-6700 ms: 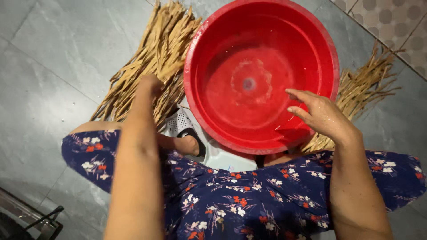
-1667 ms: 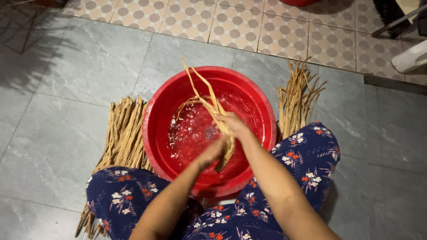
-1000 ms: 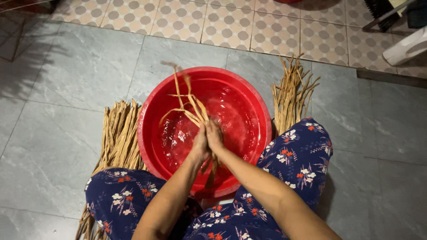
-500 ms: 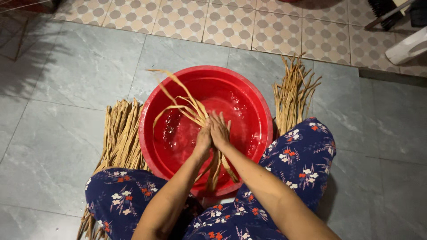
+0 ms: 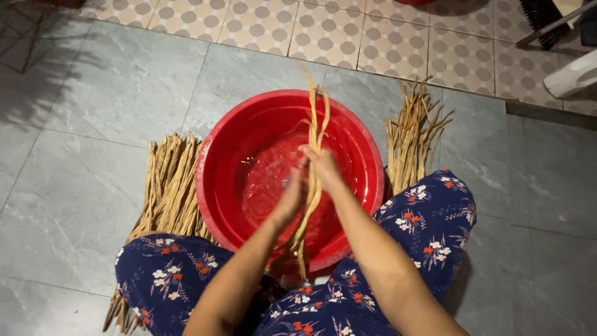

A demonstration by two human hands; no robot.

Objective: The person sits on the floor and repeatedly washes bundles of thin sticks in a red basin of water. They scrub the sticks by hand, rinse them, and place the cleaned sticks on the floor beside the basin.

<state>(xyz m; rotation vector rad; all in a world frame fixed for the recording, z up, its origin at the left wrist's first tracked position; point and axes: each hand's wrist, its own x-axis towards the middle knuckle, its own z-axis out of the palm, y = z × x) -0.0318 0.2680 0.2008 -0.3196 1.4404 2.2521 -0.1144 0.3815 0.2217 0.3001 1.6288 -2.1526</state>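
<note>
- Strands point(image 5: 314, 186): a thin bunch of pale, wet, reed-like strips, pressed between both palms over the red basin point(image 5: 230, 143).
- Grip: left hand point(image 5: 290, 198) and right hand point(image 5: 321, 169) are closed flat against each other with the strands between; the fingers lie along the bunch, not curled round it.
- Change: half a second ago the upper ends fanned out leftward in loose arcs; they now stand gathered and nearly straight, rising beyond the grip past the far rim. The right hand has slid ahead of the left. This reads as a rolling or rubbing stroke that has drawn the strips together.
- Below the grip: the tails hang toward the person, over the near rim, between the knees.
- Under the grip: shallow water point(image 5: 264, 180) in the basin, surface disturbed.
- Left of the grip: a dry bundle point(image 5: 169, 180) on the floor, partly covered by the knee.
- Right and beyond: a second bundle point(image 5: 413, 134), fanned out.
- Hard to make out: the strand count, the palm contact and the left fingers are blurred; the forearms are cut off at the bottom edge.
</note>
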